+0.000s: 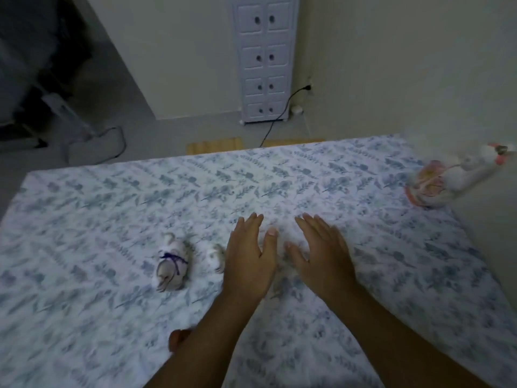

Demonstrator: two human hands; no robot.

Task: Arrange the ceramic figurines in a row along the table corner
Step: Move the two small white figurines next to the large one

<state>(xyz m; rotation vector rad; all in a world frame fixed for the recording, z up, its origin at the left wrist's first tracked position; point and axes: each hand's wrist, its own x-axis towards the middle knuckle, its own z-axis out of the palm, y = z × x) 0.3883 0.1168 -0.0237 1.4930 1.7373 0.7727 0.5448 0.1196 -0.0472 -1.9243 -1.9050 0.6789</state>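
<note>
Both hands hover palm-down over the middle of the table. My left hand (249, 259) is open with fingers together, holding nothing. My right hand (321, 253) is open too, a little to its right. A white ceramic animal figurine with a purple ribbon (171, 264) lies left of my left hand. A smaller white figurine (215, 256) sits right beside that hand, partly hidden by it. A small brown object (179, 338) peeks out beside my left forearm. At the far right table corner stands a white and pink figurine (436, 183), blurred.
The table carries a white cloth with a blue leaf print (112, 317). Beyond its far edge stands a white cabinet with small drawers (264, 60), a black cable (279, 119) running to a wall socket. A wall runs close along the right side.
</note>
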